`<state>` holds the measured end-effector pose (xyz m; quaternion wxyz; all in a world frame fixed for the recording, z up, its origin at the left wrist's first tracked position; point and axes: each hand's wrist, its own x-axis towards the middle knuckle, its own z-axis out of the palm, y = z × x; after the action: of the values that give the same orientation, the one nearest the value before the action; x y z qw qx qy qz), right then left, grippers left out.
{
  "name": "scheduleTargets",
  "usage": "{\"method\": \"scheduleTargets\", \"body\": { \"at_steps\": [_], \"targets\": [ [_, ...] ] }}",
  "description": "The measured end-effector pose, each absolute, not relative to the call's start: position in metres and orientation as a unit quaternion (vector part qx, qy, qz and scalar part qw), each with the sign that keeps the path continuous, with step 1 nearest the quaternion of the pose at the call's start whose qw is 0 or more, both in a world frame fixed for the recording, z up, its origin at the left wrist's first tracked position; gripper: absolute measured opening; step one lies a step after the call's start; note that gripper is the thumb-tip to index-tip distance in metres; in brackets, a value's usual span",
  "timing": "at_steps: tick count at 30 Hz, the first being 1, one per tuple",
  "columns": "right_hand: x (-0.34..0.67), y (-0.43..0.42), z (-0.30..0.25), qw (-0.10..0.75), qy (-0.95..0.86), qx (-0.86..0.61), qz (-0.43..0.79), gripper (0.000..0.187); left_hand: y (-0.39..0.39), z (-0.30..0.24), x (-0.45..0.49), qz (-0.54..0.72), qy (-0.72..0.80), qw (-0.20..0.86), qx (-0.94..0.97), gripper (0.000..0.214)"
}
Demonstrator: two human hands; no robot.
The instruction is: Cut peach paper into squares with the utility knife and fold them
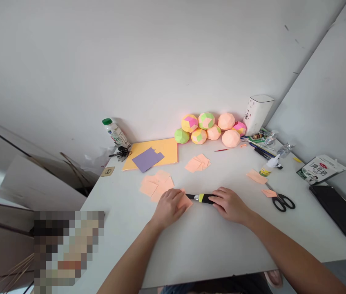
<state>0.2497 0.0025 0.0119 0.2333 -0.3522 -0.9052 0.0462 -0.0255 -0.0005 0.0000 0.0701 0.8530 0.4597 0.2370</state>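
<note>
My left hand (169,206) lies flat on a small peach paper square (185,201) on the white table (209,241), fingers stretched over it. My right hand (228,203) is closed round the black handle of a utility knife (202,198) with a yellow band. The knife's tip points left and meets the edge of the paper under my left hand. Just behind my left hand lies a loose pile of peach paper squares (157,184).
Several folded paper balls (209,128) sit by the wall, next to a white box (257,113). An orange sheet (157,152) bears a purple piece (147,159). Scissors (280,200), a glue bottle (269,166), more peach squares (197,163), keys (120,153), a green-capped bottle (115,132), a tablet (340,211).
</note>
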Motion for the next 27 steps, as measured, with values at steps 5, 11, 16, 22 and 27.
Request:
{"method": "scheduleTargets", "body": {
  "at_steps": [5,11,16,22,27],
  "targets": [
    [0.249,0.002,0.013,0.238,-0.910,-0.333,0.061,0.024,-0.004,-0.001,-0.023,0.199,0.455,0.078,0.864,0.057],
    [0.248,0.002,0.015,0.259,-0.904,-0.329,0.080,0.024,-0.005,-0.005,-0.023,0.224,0.458,0.082,0.856,0.057],
    [0.248,0.002,0.016,0.268,-0.902,-0.329,0.082,0.024,-0.006,-0.009,-0.024,0.242,0.444,0.093,0.858,0.054],
    [0.249,0.003,0.013,0.247,-0.908,-0.331,0.069,0.025,-0.002,-0.017,-0.028,0.241,0.463,0.046,0.852,0.046],
    [0.250,0.003,0.013,0.237,-0.910,-0.334,0.069,0.025,0.006,-0.011,-0.040,0.301,0.485,-0.074,0.818,0.046]
  ]
}}
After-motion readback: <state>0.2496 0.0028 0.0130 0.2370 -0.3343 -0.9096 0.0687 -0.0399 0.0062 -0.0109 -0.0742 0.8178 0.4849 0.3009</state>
